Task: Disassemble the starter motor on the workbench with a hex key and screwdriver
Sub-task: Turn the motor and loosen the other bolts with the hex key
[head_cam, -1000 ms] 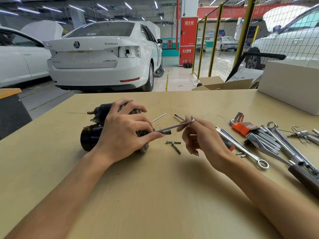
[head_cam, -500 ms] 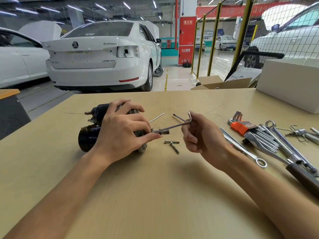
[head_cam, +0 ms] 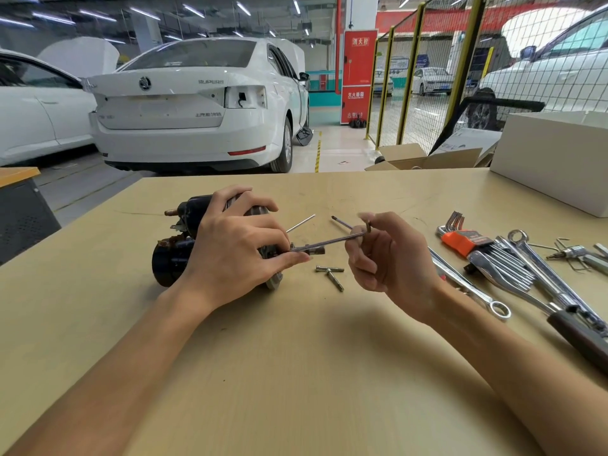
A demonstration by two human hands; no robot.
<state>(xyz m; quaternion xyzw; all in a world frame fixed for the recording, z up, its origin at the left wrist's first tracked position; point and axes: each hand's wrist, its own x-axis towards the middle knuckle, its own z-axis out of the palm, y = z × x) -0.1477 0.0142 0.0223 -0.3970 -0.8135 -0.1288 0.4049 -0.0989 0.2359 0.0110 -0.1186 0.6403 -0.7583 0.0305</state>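
Note:
A dark starter motor [head_cam: 171,258] lies on its side on the tan workbench [head_cam: 296,373]. My left hand [head_cam: 237,251] wraps over the motor's right end and hides most of it. A long L-shaped hex key [head_cam: 332,242] runs from the motor's end face up to the right, its short leg pinched by the fingertips of my right hand [head_cam: 391,258]. Two loose bolts [head_cam: 332,274] lie on the bench just below the key. A thin rod [head_cam: 301,223] sticks out behind my left hand, and a screwdriver tip [head_cam: 340,222] shows behind my right hand.
On the right lie an orange-holdered hex key set [head_cam: 467,243], several chrome wrenches [head_cam: 473,287] and a dark-handled tool [head_cam: 579,337]. A white box [head_cam: 556,153] stands at the back right. White cars, a cardboard box [head_cam: 424,158] and a mesh fence are beyond the bench.
My right hand has turned the hex key's short leg from lying sideways to pointing up, fingers shifting around it. The left hand and the motor have stayed put.

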